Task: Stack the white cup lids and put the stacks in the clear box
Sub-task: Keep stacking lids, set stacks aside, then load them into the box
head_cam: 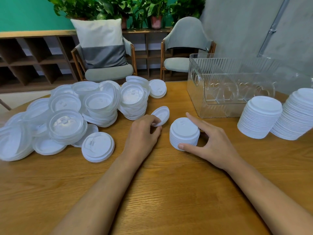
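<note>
You face a room with a green wall [25, 12] on the far left and a grey wall [237, 28] on the far right. A low wooden shelf unit [33, 61] runs along the green wall, with potted plants [118, 5] on top. In front of it stand two armchairs. The left chair [108, 73] carries a white and grey cushion [101, 41] propped upright, and the right chair [186, 36] stands just behind the box.

The wooden desk [152, 192] fills the near half of your view, its grain running left to right. On its far left lies the loose pile of white cup lids [67, 116], some flat, some tilted, some in short leaning heaps. On the far right sits the clear box [220, 65], ribbed on its walls, with clear curved dividers inside. Just right of the box, two tall stacks of lids stand side by side, touching: the nearer-left stack [259, 119] and the right stack [298, 116], which runs off the edge of view.

Near the middle of the desk, between the pile and the box, stands a small stack [184, 133]. Your right hand [213, 141] grasps it, thumb at its near base and fingers curved round its far right side. Just left of it, your left hand [142, 133] pinches a single lid [161, 115] by its near edge, holding it tilted.
</note>
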Motion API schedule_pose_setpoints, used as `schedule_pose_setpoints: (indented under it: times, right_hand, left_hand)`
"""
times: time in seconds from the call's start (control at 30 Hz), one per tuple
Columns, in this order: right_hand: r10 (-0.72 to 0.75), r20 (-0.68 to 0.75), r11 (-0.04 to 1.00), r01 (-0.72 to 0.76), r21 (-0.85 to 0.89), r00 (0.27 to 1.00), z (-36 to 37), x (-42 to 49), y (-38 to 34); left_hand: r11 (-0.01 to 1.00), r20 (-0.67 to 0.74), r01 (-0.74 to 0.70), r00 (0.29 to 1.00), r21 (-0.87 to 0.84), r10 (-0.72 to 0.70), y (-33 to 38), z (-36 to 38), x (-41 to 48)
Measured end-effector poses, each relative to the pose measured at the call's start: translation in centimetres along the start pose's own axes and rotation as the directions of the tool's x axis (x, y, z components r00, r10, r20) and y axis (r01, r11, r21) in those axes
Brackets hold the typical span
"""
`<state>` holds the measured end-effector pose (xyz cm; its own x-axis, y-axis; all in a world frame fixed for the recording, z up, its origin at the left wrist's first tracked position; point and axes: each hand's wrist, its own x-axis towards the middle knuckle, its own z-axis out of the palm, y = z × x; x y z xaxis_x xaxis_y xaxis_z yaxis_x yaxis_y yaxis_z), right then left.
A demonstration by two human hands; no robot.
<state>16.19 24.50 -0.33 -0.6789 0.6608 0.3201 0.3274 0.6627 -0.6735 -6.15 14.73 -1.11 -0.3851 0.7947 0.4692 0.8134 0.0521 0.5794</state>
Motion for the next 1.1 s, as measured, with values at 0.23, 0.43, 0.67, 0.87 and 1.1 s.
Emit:
schedule_pose_setpoints:
  times: [0.23,0.43,0.67,0.87,1.1]
  right_hand:
    - [-0.018,-0.014,1.000,0.018,0.001,1.000,0.1,0.0,-0.2]
    - [-0.002,-0.033,1.000,0.001,-0.011,0.999,0.0,0.1,-0.3]
    - [-0.012,-0.017,1.000,0.012,0.015,1.000,-0.1,0.1,-0.6]
    - [-0.076,-0.020,0.997,0.075,-0.031,0.997,0.1,0.1,-0.4]
    - [-0.095,0.028,0.995,0.095,-0.010,0.995,0.0,0.0,-0.6]
  left_hand:
    - [0.966,-0.190,-0.002,0.981,-0.260,-0.049,2.3,-1.0,-0.2]
    - [0.750,-0.083,0.150,0.961,-0.644,-0.263,3.7,-1.8,0.2]
    - [0.735,0.154,0.257,0.966,-0.628,-0.206,4.1,-1.1,-0.2]
    - [0.934,0.124,0.150,0.986,-0.326,-0.115,4.0,-0.4,-0.8]
    - [0.857,0.348,0.172,0.937,-0.486,0.009,3.1,-0.9,-0.4]
